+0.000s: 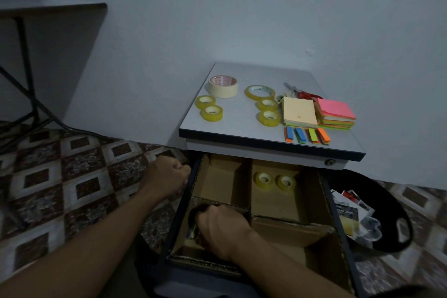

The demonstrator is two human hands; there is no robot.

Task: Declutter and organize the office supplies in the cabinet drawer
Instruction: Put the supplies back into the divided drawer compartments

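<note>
The right hand (222, 227) curls round a small dark thing (195, 213) in the open brown cardboard-lined drawer (273, 203). The left hand (169, 174) is curled by the drawer's side; I cannot tell if it holds anything.

1. The left hand (169, 176) is gripping the left rim of the open drawer (338, 222), fingers curled.
2. The right hand (221, 227) is reaching into the front-left compartment of the cardboard dividers (225, 204) and closing around a dark item (194, 215) too shadowed to name.
3. Two clear tape rolls (263, 179) are standing side by side in the back-right compartment.
4. On the cabinet's worktop (242, 121), a masking tape roll (223, 86) is lying flat near five more yellowish tape rolls (212, 112).
5. Red-handled scissors (302, 93) are lying behind a pale yellow sticky-note pad (300, 111), which is touching a pink-topped neon pad stack (336, 112).
6. Coloured index flags (307, 135) are lining the worktop's front edge.
7. A black container (391, 191) holding packaging is sitting on the floor right of the drawer.
</note>
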